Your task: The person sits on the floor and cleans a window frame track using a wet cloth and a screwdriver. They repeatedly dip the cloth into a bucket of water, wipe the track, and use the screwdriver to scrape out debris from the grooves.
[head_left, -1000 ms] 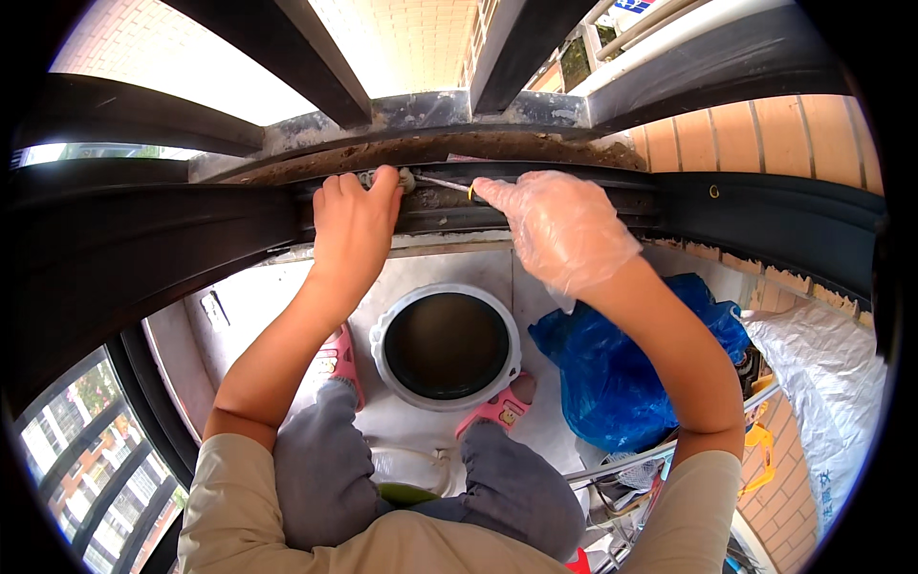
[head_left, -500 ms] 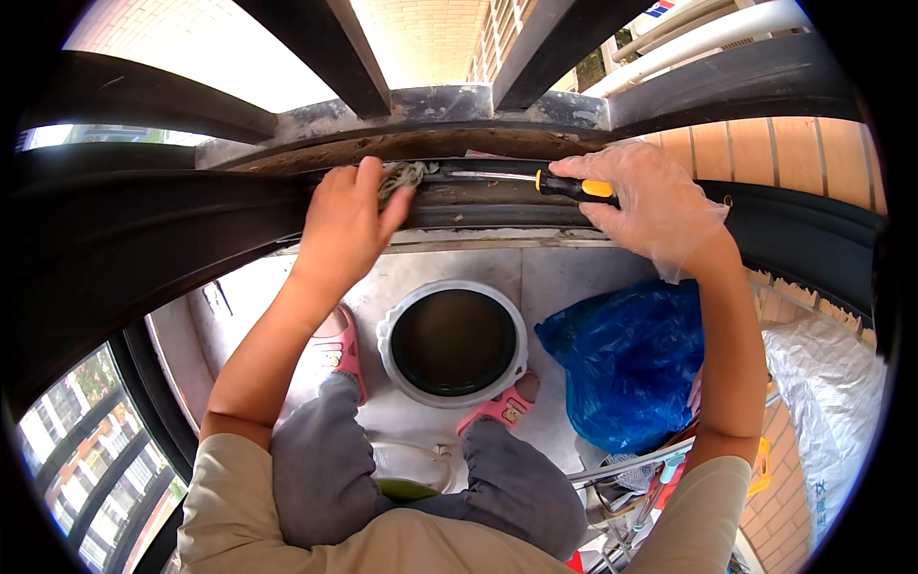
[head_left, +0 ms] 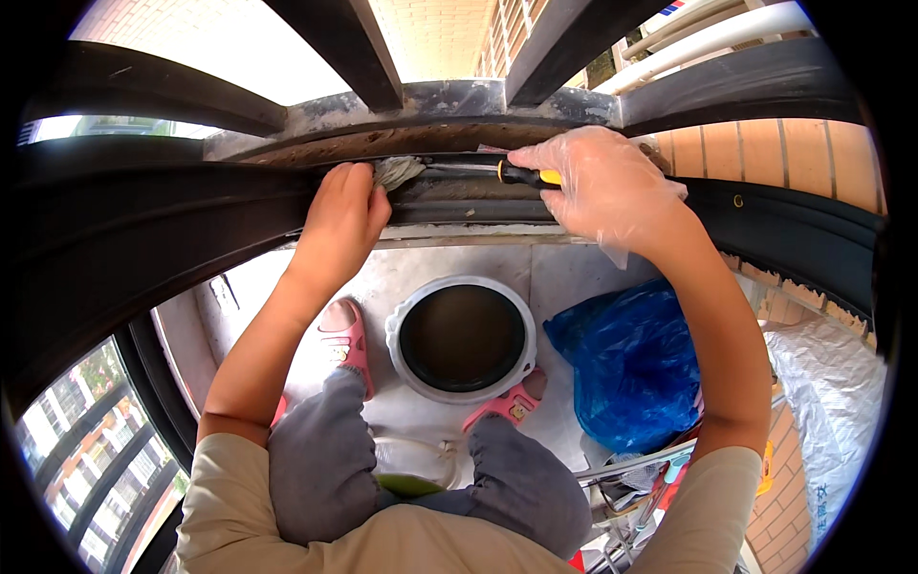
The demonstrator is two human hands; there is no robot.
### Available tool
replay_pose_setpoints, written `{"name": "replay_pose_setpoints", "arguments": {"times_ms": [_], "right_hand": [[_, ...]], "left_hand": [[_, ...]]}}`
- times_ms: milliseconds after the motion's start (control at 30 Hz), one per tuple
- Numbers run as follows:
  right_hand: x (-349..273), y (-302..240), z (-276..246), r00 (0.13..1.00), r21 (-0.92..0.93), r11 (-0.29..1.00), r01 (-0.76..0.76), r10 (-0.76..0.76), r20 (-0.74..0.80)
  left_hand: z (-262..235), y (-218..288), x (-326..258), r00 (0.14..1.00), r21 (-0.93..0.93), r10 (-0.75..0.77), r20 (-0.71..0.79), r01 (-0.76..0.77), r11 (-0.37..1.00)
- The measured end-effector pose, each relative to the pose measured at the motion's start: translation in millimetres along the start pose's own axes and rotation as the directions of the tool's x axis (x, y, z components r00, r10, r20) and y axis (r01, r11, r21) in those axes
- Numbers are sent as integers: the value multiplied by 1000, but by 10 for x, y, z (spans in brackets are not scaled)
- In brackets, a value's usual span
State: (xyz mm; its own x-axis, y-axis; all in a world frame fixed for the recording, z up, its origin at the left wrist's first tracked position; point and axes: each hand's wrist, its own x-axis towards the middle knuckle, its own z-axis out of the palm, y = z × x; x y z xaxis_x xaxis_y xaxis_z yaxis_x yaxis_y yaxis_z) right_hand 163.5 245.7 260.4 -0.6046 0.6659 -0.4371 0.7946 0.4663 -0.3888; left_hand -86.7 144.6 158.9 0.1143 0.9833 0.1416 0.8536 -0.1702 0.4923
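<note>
My right hand (head_left: pixel 612 187), in a clear plastic glove, is wrapped round a screwdriver (head_left: pixel 521 173) with a black and yellow handle. The screwdriver's metal shaft points left along the dark window track (head_left: pixel 469 212), and its tip reaches a grey-green rag (head_left: pixel 398 171). My bare left hand (head_left: pixel 346 212) is closed on the rag's left end at the track. The fingertips are partly hidden behind the hand. Some dirt lies in the track.
Dark metal bars (head_left: pixel 349 48) rise just beyond the track. Below stands a white-rimmed bucket (head_left: pixel 394 325) of murky water, between my feet in pink sandals (head_left: pixel 346 344). A blue plastic bag (head_left: pixel 626 373) and a metal rack (head_left: pixel 631 469) are on the right.
My right hand has moved left with the screwdriver, bringing its tip to the rag. The left hand's fingers have closed in, and the rag has shifted slightly left.
</note>
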Motion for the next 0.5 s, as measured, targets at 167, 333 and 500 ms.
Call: {"name": "replay_pose_setpoints", "arguments": {"times_ms": [167, 333, 500], "right_hand": [[114, 130, 209, 996, 30, 997, 71, -69, -53], [12, 145, 374, 984, 136, 982, 128, -108, -141], [-81, 127, 187, 970, -28, 987, 158, -161, -182]], "left_hand": [[-68, 136, 126, 972, -69, -224, 69, 229, 971], [32, 96, 153, 971, -108, -237, -40, 231, 967], [24, 24, 36, 962, -138, -273, -28, 267, 954]]}}
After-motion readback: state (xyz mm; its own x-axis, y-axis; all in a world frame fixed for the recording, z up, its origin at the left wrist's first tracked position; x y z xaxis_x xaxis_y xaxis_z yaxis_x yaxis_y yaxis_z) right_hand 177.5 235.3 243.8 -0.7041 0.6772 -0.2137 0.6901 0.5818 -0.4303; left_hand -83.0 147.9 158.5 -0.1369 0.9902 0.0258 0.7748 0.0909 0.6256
